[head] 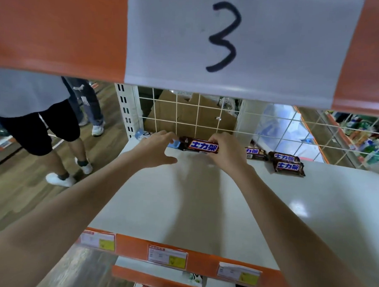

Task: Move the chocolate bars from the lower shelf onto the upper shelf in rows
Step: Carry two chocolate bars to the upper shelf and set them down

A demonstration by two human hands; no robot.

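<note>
progress: early-mid | your right hand (226,152) pinches 1 brown-wrapped chocolate bar (200,145) at back of white shelf (203,198) | left hand (155,149) spread, empty | 3 bars (288,166) laid right | lower shelf barely visible, remaining count unknown

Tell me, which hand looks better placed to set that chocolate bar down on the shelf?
Probably the right hand: its fingers already pinch the chocolate bar at the back of the shelf. The left hand is spread open beside the bar's other end, holding nothing.
</note>
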